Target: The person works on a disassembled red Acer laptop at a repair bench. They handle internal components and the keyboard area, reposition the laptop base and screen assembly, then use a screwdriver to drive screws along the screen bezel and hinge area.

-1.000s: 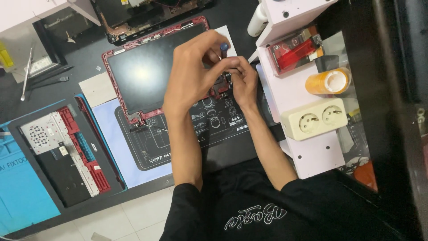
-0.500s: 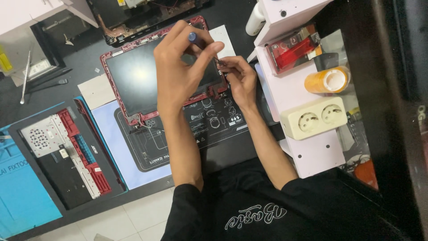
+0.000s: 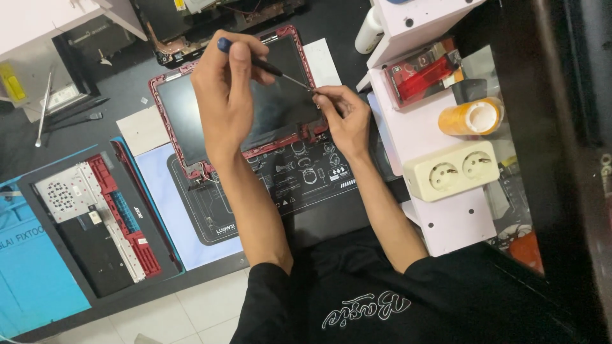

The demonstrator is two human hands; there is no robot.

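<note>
Screwdriver (image 3: 264, 65) clamped in left hand (image 3: 223, 95) fingers, blue cap up, tip slanting down to pinched-together right hand (image 3: 344, 118) fingertips. Both over red-framed laptop screen (image 3: 255, 108), lying on dark printed mat (image 3: 280, 185); white socket strip (image 3: 452, 171) well right.

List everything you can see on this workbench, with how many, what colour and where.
screwdriver: one, blue-capped with a dark shaft, in the left hand's grip, tip at the right hand's fingers
laptop screen panel: one, dark with a red frame, centre of the bench
work mat: one, black with white drawings, under the panel
laptop base: one, black and red, opened, at left
power socket: one double, cream, at right
tape roll: one, orange, above the socket
red box: one, clear-lidded, upper right
white bottle: one, top centre
left hand: one, over the panel
right hand: one, at the panel's right edge
</note>
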